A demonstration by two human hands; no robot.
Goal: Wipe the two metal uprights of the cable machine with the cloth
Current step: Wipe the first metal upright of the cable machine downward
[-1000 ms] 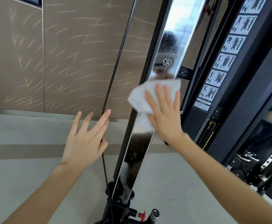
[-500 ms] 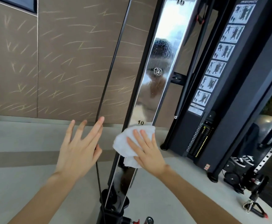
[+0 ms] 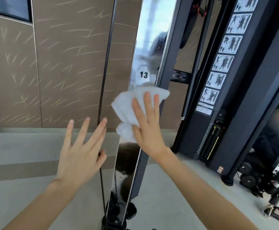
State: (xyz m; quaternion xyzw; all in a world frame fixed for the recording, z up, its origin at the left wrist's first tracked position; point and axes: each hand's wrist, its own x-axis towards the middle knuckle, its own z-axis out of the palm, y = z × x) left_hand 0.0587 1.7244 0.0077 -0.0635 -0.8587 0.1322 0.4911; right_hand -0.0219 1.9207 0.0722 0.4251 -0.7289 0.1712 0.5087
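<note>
A shiny chrome upright (image 3: 149, 47) of the cable machine runs from top centre down to its base, with the number 13 printed on it. My right hand (image 3: 147, 123) presses a crumpled white cloth (image 3: 128, 107) flat against the upright just below the 13. My left hand (image 3: 82, 146) is spread open to the left, fingertips beside the thin black cable (image 3: 104, 77). Only this one chrome upright is visible.
The black weight-stack housing (image 3: 244, 100) with exercise pictograms (image 3: 225, 62) stands to the right. A strap handle (image 3: 276, 213) lies on the floor at lower right. A brown patterned wall (image 3: 60, 60) is behind, and grey floor (image 3: 19, 193) is to the left.
My right hand slid the cloth down the upright to below the 10 mark, then back up to just below the 13. The left hand stayed open beside the cable.
</note>
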